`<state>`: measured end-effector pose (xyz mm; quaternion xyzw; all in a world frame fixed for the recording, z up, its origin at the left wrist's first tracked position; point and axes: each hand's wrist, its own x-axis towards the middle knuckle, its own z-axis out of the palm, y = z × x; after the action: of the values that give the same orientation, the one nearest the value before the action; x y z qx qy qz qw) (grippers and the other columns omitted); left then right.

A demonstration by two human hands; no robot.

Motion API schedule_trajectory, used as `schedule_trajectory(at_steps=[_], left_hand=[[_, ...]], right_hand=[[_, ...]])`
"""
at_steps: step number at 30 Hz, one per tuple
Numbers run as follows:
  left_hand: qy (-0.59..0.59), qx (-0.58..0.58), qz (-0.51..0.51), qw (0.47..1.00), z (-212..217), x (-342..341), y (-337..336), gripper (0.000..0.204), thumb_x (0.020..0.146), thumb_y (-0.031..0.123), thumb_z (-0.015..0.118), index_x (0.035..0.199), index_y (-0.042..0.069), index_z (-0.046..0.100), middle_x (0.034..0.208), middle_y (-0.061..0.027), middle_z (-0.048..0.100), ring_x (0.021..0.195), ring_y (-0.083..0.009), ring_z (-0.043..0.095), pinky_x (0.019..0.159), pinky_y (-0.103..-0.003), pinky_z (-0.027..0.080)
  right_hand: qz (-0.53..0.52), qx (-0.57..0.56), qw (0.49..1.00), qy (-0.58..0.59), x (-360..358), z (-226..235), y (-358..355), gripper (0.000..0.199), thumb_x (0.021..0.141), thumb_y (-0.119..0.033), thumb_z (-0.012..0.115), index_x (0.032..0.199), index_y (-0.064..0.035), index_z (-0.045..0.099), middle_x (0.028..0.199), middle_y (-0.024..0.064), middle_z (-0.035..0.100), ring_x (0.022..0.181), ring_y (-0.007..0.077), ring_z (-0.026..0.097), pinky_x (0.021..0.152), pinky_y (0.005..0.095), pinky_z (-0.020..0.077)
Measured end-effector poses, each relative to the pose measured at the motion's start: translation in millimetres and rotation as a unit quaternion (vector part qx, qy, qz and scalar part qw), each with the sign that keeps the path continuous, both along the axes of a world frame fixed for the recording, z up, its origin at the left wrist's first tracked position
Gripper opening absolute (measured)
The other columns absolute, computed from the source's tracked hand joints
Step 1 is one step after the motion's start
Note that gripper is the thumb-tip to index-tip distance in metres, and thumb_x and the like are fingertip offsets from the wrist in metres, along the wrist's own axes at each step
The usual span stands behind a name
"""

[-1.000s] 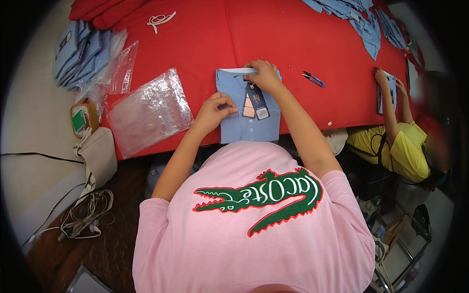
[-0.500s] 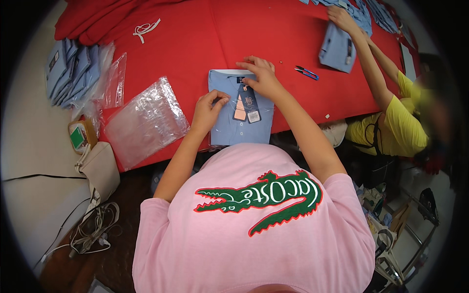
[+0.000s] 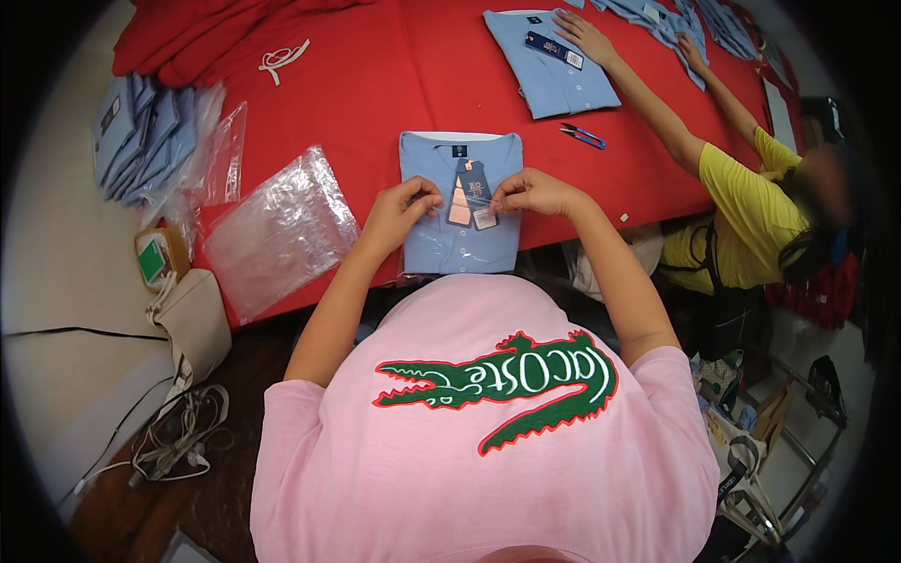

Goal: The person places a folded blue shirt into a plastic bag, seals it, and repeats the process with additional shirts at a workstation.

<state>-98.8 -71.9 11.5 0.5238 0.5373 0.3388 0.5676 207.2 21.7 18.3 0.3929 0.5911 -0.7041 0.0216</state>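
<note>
A folded light-blue shirt (image 3: 429, 239) lies at the table's near edge, its collar away from me. Clear plastic covers its lower part, so it sits partly inside a transparent bag (image 3: 483, 258). Dark and pink hang tags (image 3: 476, 183) rest on its front below the collar. My left hand (image 3: 409, 208) is closed in a pinch at the shirt's left side, on the bag's upper edge. Opposite it, my right hand (image 3: 537, 193) pinches the same edge beside the tags. The thin film between the fingertips is hard to make out.
An empty clear bag (image 3: 282, 230) lies left of the shirt. Beyond it are stacked folded blue shirts (image 3: 141, 131). Blue thread snips (image 3: 584, 136) lie right, near another folded shirt (image 3: 554, 80) under a co-worker's hand (image 3: 584, 36). A white cord (image 3: 282, 61) rests on the red cloth (image 3: 366, 103).
My right hand has come down from the collar to the tags and closed into a pinch. My left hand stays nearly put. The co-worker's shirt now lies flat beyond the snips.
</note>
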Motion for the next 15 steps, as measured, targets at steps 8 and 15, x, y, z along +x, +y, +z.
schedule_trajectory(at_steps=[8,15], left_hand=[[-0.041,-0.040,0.001,0.998,-16,-12,9,0.012,0.105,0.012,0.069,0.107,0.000,0.070,0.100,-0.0095,0.078,0.086,-0.0124,0.072,0.082,-0.027,0.057],[-0.023,0.010,-0.106,0.994,2,-14,1,0.012,0.100,0.009,0.075,0.107,0.000,0.074,0.101,-0.0063,0.078,0.097,-0.0140,0.072,0.090,-0.032,0.057]], right_hand=[[-0.053,0.018,0.998,-0.006,26,-10,0,0.025,0.104,-0.021,0.068,0.103,0.0013,0.080,0.096,0.0083,0.080,0.086,0.0135,0.070,0.080,0.0285,0.0546],[-0.155,-0.033,0.974,-0.165,35,0,-22,0.038,0.108,-0.038,0.063,0.098,-0.0044,0.079,0.077,0.0022,0.071,0.064,0.0098,0.060,0.061,0.0261,0.0478]])
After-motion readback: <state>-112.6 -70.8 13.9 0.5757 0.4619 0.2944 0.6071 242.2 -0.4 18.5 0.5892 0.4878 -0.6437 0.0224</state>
